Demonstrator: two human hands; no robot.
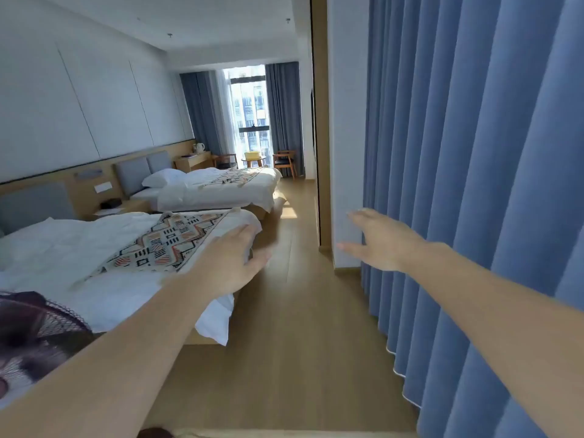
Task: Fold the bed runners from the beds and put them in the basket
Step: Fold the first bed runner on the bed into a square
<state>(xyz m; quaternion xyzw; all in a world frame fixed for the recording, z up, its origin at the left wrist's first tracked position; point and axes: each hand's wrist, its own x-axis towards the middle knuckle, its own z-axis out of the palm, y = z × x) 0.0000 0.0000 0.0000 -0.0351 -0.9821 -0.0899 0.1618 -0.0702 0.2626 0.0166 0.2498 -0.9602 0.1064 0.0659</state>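
A patterned bed runner (164,241) with orange and black diamonds lies across the foot of the near bed (63,248). A second patterned runner (234,178) lies across the far bed (208,191). A yellow basket (252,155) stands on a small round table by the window. My left hand (234,263) is stretched forward, fingers apart, over the near bed's foot corner, just right of the runner and holding nothing. My right hand (382,241) is raised and open in front of the white wall edge, beside the blue curtain.
A long blue curtain (474,184) hangs along the right side. A wooden floor aisle (284,327) runs between the beds and the curtain toward the window. Two wooden chairs (286,161) flank the round table. A nightstand (123,207) sits between the beds. A dark fan (38,327) is at the lower left.
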